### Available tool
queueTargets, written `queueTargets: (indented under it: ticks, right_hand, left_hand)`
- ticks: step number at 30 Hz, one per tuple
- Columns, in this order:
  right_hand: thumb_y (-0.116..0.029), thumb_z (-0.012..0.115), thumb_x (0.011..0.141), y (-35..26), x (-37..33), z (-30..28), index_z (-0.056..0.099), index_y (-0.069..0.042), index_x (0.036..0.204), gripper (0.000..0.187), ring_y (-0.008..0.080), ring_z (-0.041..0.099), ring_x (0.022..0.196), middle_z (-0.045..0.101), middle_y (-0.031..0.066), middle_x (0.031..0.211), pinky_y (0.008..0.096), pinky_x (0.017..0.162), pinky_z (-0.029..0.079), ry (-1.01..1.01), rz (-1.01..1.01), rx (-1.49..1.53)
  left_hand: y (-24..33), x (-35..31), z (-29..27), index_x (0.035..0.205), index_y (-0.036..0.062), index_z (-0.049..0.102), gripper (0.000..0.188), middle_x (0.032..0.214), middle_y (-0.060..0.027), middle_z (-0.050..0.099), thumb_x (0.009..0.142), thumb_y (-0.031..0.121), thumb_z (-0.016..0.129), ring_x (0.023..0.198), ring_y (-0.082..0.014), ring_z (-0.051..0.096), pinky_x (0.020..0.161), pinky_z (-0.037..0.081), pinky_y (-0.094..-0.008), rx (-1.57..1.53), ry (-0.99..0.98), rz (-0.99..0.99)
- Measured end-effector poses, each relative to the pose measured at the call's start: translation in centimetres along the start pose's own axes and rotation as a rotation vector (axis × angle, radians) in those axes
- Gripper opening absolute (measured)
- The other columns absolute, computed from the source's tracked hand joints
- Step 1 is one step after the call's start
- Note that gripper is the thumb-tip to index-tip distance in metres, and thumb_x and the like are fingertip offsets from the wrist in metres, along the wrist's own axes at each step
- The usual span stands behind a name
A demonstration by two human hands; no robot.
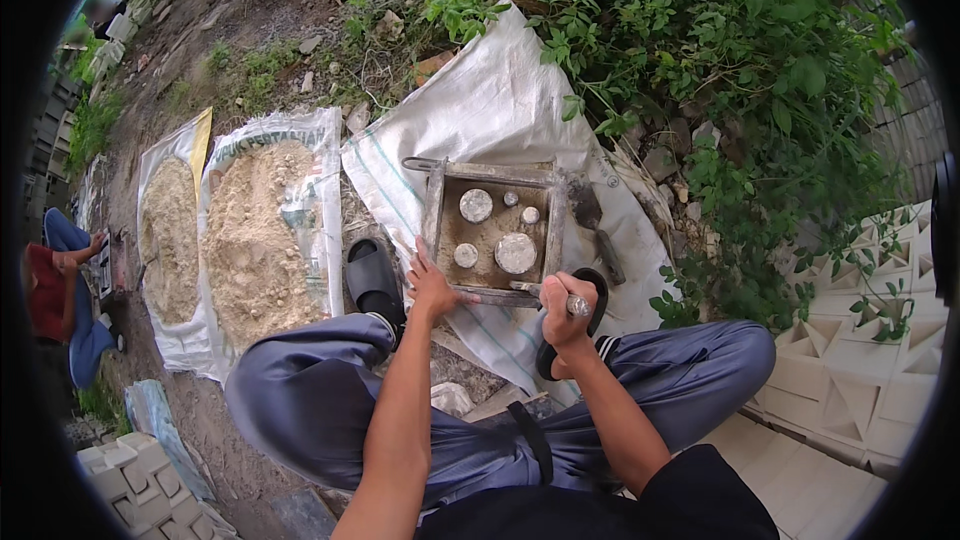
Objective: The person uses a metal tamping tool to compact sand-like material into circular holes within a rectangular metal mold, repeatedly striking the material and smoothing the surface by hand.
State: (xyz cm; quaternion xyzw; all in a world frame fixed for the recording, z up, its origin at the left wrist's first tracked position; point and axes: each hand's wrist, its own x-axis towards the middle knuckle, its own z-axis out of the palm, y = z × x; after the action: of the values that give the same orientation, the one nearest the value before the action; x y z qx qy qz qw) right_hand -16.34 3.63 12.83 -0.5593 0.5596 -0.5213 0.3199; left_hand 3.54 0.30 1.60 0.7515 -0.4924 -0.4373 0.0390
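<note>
A square wooden mould frame (434,208) lies on a white woven sack, with sandy material inside it. Set in the sand are several round whitish discs of different sizes, the biggest one (515,253) at the lower right. My left hand (433,287) rests on the frame's near left corner, fingers spread along its edges. In my right hand (565,312), closed above the near right corner, is a small hand tool (577,306) with a rounded handle; its thin tip points left over the frame's near edge. The tool's working end is too small to identify.
A trowel (608,255) lies right of the frame on the white sack (500,70). Sacks of pale sandy powder (255,230) spread to the left. Leafy plants stand behind, patterned pale blocks (850,370) at right. Another person (70,285) sits far left.
</note>
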Motion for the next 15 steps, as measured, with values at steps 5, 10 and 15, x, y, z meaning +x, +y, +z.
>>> queueTargets:
  ticks: [5,10,15]
  right_hand:
    - [-0.006,0.050,0.085,-3.8,2.1,0.4,0.038,0.002,0.054,0.033,0.0140,0.036,0.037,0.036,0.0029,0.045,0.0304,0.040,0.028,0.064,0.146,0.222]
    - [-0.006,0.051,0.082,-0.5,0.6,-0.1,0.038,0.002,0.052,0.034,0.0133,0.040,0.037,0.037,0.0037,0.044,0.0296,0.040,0.027,0.034,-0.139,0.015]
    - [-0.007,0.050,0.083,-2.8,1.5,0.0,0.036,0.002,0.052,0.035,0.0105,0.038,0.039,0.037,0.0013,0.045,0.0288,0.041,0.026,0.066,0.221,0.276]
  left_hand:
    - [-0.3,0.0,-0.2,0.144,0.0209,-0.022,0.160,0.151,-0.0216,0.009,0.037,0.031,0.095,0.136,-0.0430,0.016,0.104,0.023,-0.0639,0.009,-0.021,-0.081]
    - [-0.4,0.1,0.1,0.144,0.0215,-0.023,0.161,0.151,-0.0197,0.009,0.036,0.032,0.096,0.136,-0.0425,0.016,0.102,0.023,-0.0651,-0.011,0.006,-0.016]
    - [-1.1,1.0,0.5,0.144,0.0216,-0.023,0.162,0.150,-0.0190,0.010,0.035,0.035,0.095,0.135,-0.0423,0.017,0.102,0.026,-0.0629,0.018,0.004,-0.049]
